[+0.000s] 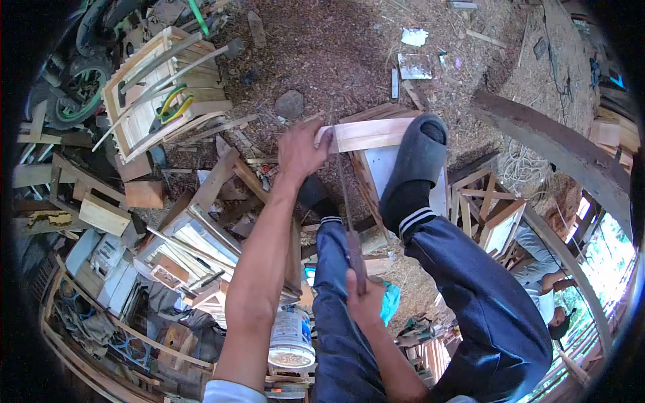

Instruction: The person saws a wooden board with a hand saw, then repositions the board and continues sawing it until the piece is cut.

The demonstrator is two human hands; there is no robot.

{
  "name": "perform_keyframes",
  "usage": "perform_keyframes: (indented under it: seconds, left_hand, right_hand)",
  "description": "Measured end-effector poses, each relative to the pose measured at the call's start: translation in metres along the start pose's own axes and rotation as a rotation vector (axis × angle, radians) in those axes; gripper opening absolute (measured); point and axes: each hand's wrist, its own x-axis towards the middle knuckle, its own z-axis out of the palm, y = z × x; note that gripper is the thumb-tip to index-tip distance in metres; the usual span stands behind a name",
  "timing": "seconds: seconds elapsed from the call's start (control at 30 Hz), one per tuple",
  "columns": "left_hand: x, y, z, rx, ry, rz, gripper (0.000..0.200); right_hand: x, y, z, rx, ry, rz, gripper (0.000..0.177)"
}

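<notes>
My left hand (302, 149) grips the left end of a pale wooden board (373, 134), its thumb near the cut line. A handsaw (356, 258) is in my right hand (365, 301), the fingers closed round its handle. The narrow saw blade points away from me, and its far part meets the board just right of my left thumb. My foot in a dark slide sandal (415, 161) presses on the board's right end. Beneath the board is a support with a whitish top (378, 168); the foot and board hide part of it.
Pliers with yellow handles (176, 104) and a hammer (232, 48) lie on a wooden frame at left. A white bucket (290, 336) stands beside my leg. A thick beam (551, 134) crosses the right. Another person (547, 295) sits at far right.
</notes>
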Motion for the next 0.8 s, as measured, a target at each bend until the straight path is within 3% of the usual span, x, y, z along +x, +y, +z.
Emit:
perform_keyframes:
  seconds: [0.07,0.17,0.27,0.33,0.37,0.47,0.6,0.7,0.73,0.8]
  left_hand:
    - [0.002,-0.001,-0.005,0.022,-0.042,-0.024,0.030]
    - [0.002,0.000,-0.001,0.005,-0.054,-0.031,0.028]
    - [0.004,0.002,-0.001,0.006,-0.094,-0.060,0.029]
    - [0.003,-0.002,0.001,0.009,-0.044,-0.015,0.029]
    - [-0.002,-0.004,0.001,0.004,-0.025,-0.005,0.029]
    - [0.001,-0.002,0.000,-0.017,0.021,0.012,0.028]
    - [0.003,-0.002,-0.003,0.015,-0.113,-0.076,0.031]
    - [0.002,-0.011,0.007,-0.036,-0.024,0.015,0.032]
    - [0.003,-0.004,-0.002,-0.006,-0.084,-0.027,0.033]
    - [-0.003,-0.003,0.002,0.002,-0.050,-0.031,0.033]
  right_hand:
    - [0.006,0.005,0.006,-0.033,-0.054,0.019,0.030]
    - [0.098,-0.023,0.025,-0.074,-0.158,0.118,0.032]
    - [0.116,-0.050,0.022,-0.067,-0.197,0.226,0.037]
    - [0.054,-0.014,0.015,-0.023,-0.025,-0.042,0.039]
    - [0.014,0.002,0.002,-0.024,-0.021,-0.018,0.038]
    - [0.012,0.004,0.009,-0.016,0.054,-0.129,0.038]
    - [0.120,-0.030,0.036,0.033,-0.098,0.103,0.047]
    - [0.098,-0.031,0.025,0.010,-0.044,0.004,0.045]
    - [0.064,-0.014,0.019,0.020,-0.014,-0.017,0.041]
    - [0.010,0.003,0.001,-0.054,-0.102,0.095,0.034]
